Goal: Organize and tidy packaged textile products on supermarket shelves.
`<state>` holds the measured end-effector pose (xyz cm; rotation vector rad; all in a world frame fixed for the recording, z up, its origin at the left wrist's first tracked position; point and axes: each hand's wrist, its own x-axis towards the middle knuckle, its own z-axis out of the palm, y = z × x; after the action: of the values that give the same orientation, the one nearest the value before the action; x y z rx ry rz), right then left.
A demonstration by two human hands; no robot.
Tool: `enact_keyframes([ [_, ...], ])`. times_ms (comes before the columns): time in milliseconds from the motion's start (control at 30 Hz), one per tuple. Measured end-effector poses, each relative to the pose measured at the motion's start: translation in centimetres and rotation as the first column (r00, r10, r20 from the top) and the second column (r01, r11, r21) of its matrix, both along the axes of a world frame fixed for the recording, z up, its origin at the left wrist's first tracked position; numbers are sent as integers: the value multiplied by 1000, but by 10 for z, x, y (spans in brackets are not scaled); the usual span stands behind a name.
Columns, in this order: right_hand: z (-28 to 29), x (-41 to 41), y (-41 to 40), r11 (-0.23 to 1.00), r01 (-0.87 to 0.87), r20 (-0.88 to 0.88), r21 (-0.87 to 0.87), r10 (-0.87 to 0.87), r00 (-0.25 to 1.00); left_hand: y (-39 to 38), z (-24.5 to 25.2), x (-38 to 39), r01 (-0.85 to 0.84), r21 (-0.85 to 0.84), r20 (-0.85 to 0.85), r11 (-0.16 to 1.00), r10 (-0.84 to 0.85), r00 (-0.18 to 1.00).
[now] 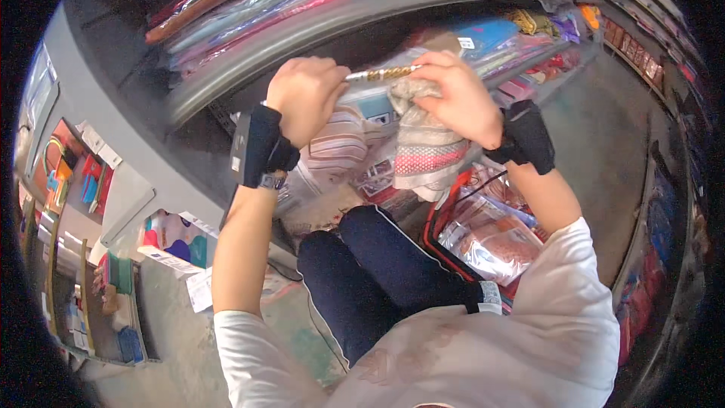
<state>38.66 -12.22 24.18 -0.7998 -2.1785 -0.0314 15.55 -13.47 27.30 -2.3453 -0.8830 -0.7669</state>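
A slim gold-and-white pen-like stick [391,73] spans the gap between my hands, below the edge of the upper shelf. One end is in the closed fingers of my left hand [308,99]. My right hand [456,99] has the other end at its fingertips. The same right hand also grips a beige cloth [427,167] with a pink patterned band, which hangs down from it. Under my hands lies a striped fabric item [337,141], next to a pale blue packet [372,106]. Whether the stick is a marker I cannot tell.
Plastic-wrapped textiles [266,11] are stacked on the grey metal shelf [351,17] above my hands. A red and black frame [433,226] stands by my right leg, beside clear-wrapped packets [498,238]. At left is a grey shelf end panel [113,119].
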Motion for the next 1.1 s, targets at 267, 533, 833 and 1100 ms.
enact_keyframes([
  [267, -8, 80, -58, 969, 226, -69, 98, -220, 973, 12, -27, 84, 350, -81, 143, 933, -337, 931],
  [533, -66, 147, -125, 847, 522, -70, -102, -529, 845, 16, -88, 183, 527, -268, 124, 807, -513, 849],
  [833, -100, 178, -141, 723, 606, -36, -331, -652, 757, 31, -146, 245, 502, -417, 80, 757, -520, 850],
  [1100, -161, 220, -114, 493, 642, 106, -588, -739, 665, 53, -207, 269, 473, -507, 194, 721, -439, 877],
])
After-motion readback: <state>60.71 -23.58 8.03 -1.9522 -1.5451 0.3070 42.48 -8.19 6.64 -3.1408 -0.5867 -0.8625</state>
